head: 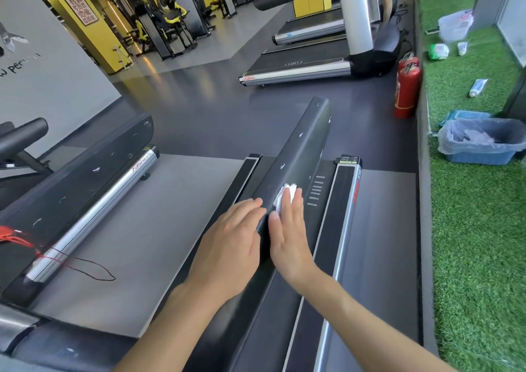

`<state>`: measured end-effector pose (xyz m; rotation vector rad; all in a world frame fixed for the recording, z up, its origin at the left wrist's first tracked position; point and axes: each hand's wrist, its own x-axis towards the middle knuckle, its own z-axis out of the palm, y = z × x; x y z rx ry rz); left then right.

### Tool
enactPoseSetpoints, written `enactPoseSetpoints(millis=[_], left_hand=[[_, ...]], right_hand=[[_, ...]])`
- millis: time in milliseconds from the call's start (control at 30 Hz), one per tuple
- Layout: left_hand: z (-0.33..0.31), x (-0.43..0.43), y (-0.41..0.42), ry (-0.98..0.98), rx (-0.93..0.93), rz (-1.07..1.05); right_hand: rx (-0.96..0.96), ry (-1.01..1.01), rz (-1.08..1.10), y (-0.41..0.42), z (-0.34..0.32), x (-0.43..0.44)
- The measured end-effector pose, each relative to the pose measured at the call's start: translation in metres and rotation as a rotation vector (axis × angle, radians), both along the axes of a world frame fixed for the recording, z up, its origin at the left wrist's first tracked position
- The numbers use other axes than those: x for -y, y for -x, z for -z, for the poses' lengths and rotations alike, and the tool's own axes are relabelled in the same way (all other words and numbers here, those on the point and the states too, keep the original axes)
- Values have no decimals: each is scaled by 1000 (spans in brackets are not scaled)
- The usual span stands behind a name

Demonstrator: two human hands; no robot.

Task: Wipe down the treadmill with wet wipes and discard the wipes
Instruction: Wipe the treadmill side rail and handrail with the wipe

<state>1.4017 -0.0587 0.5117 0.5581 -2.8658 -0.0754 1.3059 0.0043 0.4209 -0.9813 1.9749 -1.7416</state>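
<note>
A black treadmill handrail (301,146) runs from the lower middle up toward the centre. My right hand (289,232) lies flat on its top, fingers straight, pressing a crumpled white wet wipe (286,195) against the rail. The wipe sticks out past my fingertips. My left hand (230,243) rests with straight fingers on the rail's left side, close beside the right hand. Below the rail lie the treadmill's grey belt (159,235) and its right side rail (344,209).
A blue bin (484,155) lined with a plastic bag holds used wipes on the green turf at the right, a blue wipe pack (466,114) behind it. Two red fire extinguishers (407,90) stand by the turf edge. Another handrail (85,169) lies at left, more treadmills ahead.
</note>
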Motion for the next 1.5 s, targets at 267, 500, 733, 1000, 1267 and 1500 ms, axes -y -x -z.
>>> enactPoseSetpoints(millis=[267, 500, 733, 1000, 1267, 1500], left_hand=[[-5, 9, 10, -13, -31, 33], [-6, 30, 50, -107, -9, 128], [1, 26, 54, -97, -27, 133], [2, 27, 56, -28, -8, 139], [4, 30, 85, 28, 21, 86], [2, 25, 85, -4, 34, 68]], right_hand=[[9, -49, -16, 15, 4, 2], [91, 0, -103, -31, 0, -24], [263, -17, 25, 12, -9, 2], [429, 23, 13, 11, 3, 0], [456, 64, -36, 16, 8, -6], [643, 26, -113, 71, 18, 10]])
